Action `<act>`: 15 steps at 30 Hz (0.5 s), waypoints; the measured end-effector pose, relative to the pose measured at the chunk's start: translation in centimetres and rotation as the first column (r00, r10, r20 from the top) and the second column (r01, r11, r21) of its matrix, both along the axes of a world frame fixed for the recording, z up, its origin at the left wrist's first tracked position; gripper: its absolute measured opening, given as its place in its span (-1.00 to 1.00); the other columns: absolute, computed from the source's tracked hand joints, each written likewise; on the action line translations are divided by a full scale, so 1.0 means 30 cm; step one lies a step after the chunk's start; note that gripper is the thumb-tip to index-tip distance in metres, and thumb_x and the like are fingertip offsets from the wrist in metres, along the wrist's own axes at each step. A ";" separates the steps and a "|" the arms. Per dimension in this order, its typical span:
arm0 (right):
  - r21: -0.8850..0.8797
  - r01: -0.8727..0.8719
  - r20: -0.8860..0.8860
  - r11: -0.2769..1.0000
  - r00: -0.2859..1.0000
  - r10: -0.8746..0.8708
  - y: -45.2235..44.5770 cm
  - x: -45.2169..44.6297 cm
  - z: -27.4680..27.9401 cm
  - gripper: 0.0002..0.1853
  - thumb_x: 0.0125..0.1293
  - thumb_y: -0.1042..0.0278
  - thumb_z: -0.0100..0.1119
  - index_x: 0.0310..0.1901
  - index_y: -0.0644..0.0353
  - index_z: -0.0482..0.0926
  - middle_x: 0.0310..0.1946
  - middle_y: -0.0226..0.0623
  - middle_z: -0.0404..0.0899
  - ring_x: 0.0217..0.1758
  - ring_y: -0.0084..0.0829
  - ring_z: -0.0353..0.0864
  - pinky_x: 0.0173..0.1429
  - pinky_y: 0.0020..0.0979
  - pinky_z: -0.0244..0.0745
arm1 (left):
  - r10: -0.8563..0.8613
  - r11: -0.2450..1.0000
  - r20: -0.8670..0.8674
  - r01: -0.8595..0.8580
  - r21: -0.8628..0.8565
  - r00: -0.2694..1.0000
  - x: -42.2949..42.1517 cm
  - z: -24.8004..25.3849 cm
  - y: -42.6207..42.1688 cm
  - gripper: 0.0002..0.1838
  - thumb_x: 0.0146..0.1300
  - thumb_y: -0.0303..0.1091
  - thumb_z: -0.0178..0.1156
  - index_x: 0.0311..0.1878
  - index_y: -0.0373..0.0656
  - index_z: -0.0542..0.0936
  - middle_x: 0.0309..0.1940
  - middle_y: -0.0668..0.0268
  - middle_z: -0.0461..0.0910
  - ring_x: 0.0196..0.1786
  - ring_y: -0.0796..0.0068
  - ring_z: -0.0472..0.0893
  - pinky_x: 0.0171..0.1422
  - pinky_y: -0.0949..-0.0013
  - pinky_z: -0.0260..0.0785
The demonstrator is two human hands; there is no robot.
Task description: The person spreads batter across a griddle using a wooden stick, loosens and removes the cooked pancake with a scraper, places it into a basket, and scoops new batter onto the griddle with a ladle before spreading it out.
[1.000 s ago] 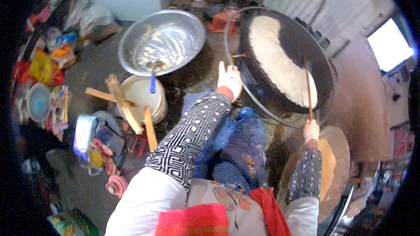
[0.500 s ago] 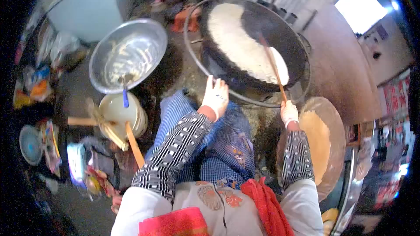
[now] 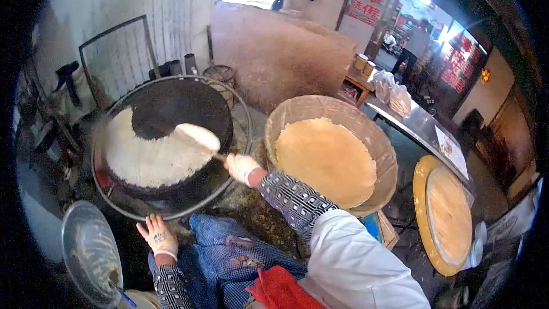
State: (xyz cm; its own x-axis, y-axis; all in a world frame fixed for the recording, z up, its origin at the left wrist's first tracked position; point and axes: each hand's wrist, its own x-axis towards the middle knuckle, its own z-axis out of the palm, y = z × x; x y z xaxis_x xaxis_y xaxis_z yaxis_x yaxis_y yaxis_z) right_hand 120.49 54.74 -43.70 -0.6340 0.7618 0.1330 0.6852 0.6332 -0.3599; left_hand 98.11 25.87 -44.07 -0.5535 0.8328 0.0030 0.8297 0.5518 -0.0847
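Pale batter (image 3: pixel 146 160) covers much of the round black griddle (image 3: pixel 171 103), with a dark bare patch at the back. A thicker lump of batter (image 3: pixel 198 136) lies at its right side. My right hand (image 3: pixel 241 169), in a whitish glove, is closed round the handle of a wooden spreader (image 3: pixel 219 157) that reaches over the batter; its far part is blurred. My left hand (image 3: pixel 158 237), also gloved, has its fingers spread at the near edge of the metal ring (image 3: pixel 189 213) round the griddle. Whether it touches the ring I cannot tell.
A lined round basket (image 3: pixel 389 157) holding thin tan flatbread (image 3: pixel 326 160) stands right of the griddle. Further right is a yellow-rimmed round tray (image 3: pixel 423 206). A metal basin (image 3: pixel 86 217) with batter smears sits at the left. A person (image 3: pixel 414 46) stands beyond the doorway.
My view has swung to the right, bringing the basket and doorway into full sight. My right hand still grips the spreader; my left hand's fingers are spread wider near the ring.
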 end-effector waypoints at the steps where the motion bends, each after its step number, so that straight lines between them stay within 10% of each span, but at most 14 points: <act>1: -0.018 -0.067 0.032 0.998 0.997 0.068 -0.034 0.015 0.027 -0.67 0.41 0.21 -0.15 -0.24 0.30 0.55 -0.41 0.01 0.67 -0.29 -0.01 0.69 -0.21 -0.08 0.58 | 0.009 1.000 0.012 -0.009 -0.022 1.000 -0.013 -0.007 -0.002 -0.28 0.20 -0.01 0.18 0.35 -0.24 0.35 0.43 0.10 0.27 0.54 0.13 0.13 0.59 -0.24 -0.48; 10: 0.059 -0.137 0.096 0.989 0.987 0.131 -0.021 0.060 0.013 -0.71 0.39 0.23 -0.04 -0.15 0.30 0.55 -0.32 0.00 0.70 -0.25 -0.05 0.71 -0.18 -0.09 0.59 | 0.122 0.991 -0.015 -0.123 -0.057 0.992 -0.072 -0.045 -0.003 -0.27 0.19 -0.10 0.09 0.41 -0.22 0.29 0.50 0.13 0.16 0.57 0.16 0.05 0.57 -0.28 -0.47; 15: 0.007 0.056 0.062 0.998 0.997 -0.056 0.080 0.022 -0.067 -0.71 0.38 0.27 -0.09 -0.15 0.31 0.55 -0.34 -0.02 0.69 -0.24 -0.06 0.71 -0.15 -0.09 0.61 | -0.155 0.984 -0.001 0.154 0.093 0.988 0.155 -0.073 0.061 -0.25 0.21 0.00 0.11 0.38 -0.30 0.31 0.45 0.02 0.23 0.55 0.04 0.10 0.56 -0.34 -0.47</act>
State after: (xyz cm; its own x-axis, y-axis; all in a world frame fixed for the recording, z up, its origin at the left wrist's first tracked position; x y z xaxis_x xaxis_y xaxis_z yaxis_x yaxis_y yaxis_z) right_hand 121.14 57.13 -45.70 -0.5974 0.7958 0.0991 0.7406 0.5948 -0.3126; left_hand 102.77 27.69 -46.27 -0.4185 0.9046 0.0812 0.9059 0.4221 -0.0333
